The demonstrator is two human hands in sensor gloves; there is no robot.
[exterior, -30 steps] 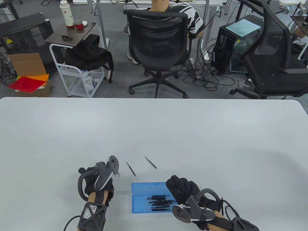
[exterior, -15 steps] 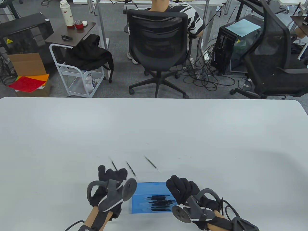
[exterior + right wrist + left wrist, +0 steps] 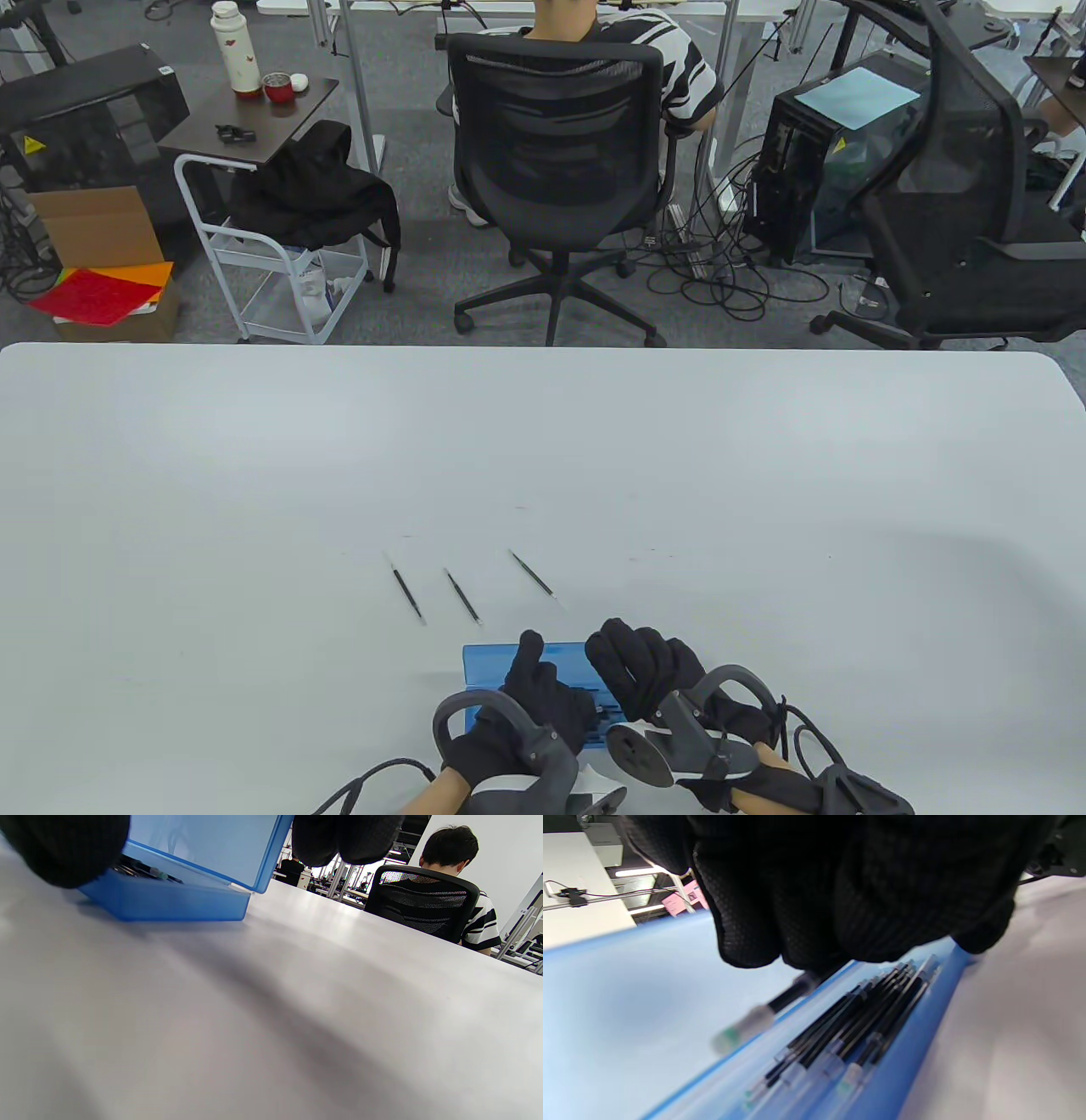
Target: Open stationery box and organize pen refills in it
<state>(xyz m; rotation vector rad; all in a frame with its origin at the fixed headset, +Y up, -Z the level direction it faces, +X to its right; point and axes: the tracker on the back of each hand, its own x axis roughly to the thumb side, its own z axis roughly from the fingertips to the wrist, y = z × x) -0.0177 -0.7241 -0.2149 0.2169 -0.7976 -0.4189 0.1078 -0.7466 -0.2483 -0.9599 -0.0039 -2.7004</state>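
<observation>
The left hand (image 3: 530, 709) has swung in from the bare counter (image 3: 543, 458) on the far left and now hangs over the open blue stationery box (image 3: 488, 662), its fingers curled round a single pen refill (image 3: 763, 1012) that the left wrist view shows blurred just above the tray. A second ago this hand was well out to the left with three loose refills (image 3: 462, 594) beyond it; those three lie untouched just past the box, ahead of both hands. So the refill it carries was already picked up, and this looks like the drop-in step. The right hand (image 3: 653, 679) has not shifted: it stays at the box's right end, fingers curled at the raised lid (image 3: 203, 844), apparently propping it open, though the exact grip is hard to see. Inside the tray, directly under the left hand, a bundle of black refills (image 3: 857, 1018) lies roughly parallel. Three more trips seem left before closing
</observation>
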